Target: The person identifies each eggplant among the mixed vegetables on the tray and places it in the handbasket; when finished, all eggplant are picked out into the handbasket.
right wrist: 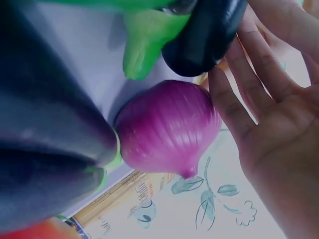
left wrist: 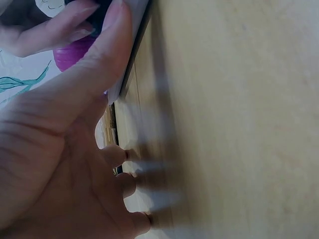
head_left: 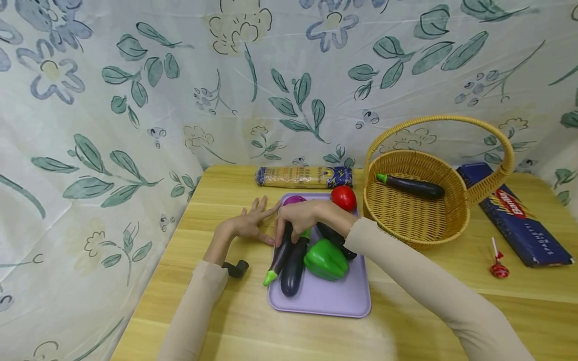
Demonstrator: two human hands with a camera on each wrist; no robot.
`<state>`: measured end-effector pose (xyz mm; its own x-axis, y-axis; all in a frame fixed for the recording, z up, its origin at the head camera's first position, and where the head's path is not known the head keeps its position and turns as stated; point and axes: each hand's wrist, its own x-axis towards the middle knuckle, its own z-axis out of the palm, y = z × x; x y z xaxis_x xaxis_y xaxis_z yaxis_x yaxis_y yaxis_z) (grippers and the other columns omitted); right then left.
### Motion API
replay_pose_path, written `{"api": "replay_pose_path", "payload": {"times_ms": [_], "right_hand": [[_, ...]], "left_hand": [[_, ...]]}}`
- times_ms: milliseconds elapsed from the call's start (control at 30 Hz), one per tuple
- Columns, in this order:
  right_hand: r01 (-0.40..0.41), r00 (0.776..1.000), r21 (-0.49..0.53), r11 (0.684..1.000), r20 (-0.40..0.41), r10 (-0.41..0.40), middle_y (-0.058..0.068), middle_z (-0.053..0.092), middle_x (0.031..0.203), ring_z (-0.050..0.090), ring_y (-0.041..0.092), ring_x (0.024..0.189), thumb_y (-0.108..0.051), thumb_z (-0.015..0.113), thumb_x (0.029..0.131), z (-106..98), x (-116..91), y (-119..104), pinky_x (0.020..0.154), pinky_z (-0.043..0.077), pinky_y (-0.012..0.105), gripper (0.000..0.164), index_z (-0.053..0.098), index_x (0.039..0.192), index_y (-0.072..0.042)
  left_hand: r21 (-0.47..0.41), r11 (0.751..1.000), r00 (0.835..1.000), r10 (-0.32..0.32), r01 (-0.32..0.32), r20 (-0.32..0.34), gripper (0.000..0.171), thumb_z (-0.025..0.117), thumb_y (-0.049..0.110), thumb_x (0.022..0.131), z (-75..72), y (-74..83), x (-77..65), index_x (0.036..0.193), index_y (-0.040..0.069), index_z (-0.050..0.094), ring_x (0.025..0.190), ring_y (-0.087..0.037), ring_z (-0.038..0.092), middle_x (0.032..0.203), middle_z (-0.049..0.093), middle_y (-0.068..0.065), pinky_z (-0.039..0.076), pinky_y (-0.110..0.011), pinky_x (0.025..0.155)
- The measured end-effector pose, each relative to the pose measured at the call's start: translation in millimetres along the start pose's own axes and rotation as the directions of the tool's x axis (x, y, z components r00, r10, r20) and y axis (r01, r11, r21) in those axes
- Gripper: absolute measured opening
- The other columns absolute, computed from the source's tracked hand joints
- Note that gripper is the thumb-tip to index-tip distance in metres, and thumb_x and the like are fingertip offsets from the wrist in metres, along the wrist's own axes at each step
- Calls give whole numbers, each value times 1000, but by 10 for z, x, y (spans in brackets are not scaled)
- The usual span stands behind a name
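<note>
A lilac tray [head_left: 331,300] bears several vegetables. My right hand [head_left: 298,216] reaches over its left side and grips the dark end of an eggplant [head_left: 281,256], whose green stem points toward me. In the right wrist view the fingers [right wrist: 232,102] lie against that end, beside a purple onion [right wrist: 169,127]. Another eggplant [head_left: 293,271] lies alongside, then a green bell pepper [head_left: 326,259] with more dark eggplant [head_left: 333,234] partly hidden behind it. A red tomato [head_left: 343,198] sits at the far right corner. My left hand [head_left: 250,224] is spread on the table, thumb and forefinger at the tray's left edge.
A wicker basket [head_left: 415,239] with a tall handle holds one eggplant [head_left: 411,186]. Beside it lie a blue spaghetti box [head_left: 515,215] and a red lollipop [head_left: 499,269]. A noodle packet [head_left: 303,177] lies behind the tray. Floral cloth [head_left: 271,75] hangs along the table's back.
</note>
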<state>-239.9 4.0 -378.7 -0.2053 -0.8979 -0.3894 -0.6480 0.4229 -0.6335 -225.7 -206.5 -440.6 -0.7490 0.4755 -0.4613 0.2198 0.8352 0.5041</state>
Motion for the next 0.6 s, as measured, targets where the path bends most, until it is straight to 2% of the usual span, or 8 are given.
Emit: {"api": "replay_pose_path", "payload": {"times_ms": [200,600], "right_hand": [[-40,999,-55,998,25,41,-9,68,122,54,8,122,3,74,79,17,72,-29,107,44,30,38,77,104,-25],[-70,996,-25,997,55,71,-15,67,116,54,6,119,8,77,72,43,105,-19,109,43,36,45,78,98,-28]], "left_hand": [[10,1000,1000,10,-10,2,109,71,58,76,1,-12,4,153,38,-3,146,-33,-29,159,-27,-14,-13,-63,117],[9,1000,1000,16,-16,-9,108,70,61,75,11,-9,-1,154,38,-2,145,-35,-30,159,-27,-13,-13,-64,116]]}}
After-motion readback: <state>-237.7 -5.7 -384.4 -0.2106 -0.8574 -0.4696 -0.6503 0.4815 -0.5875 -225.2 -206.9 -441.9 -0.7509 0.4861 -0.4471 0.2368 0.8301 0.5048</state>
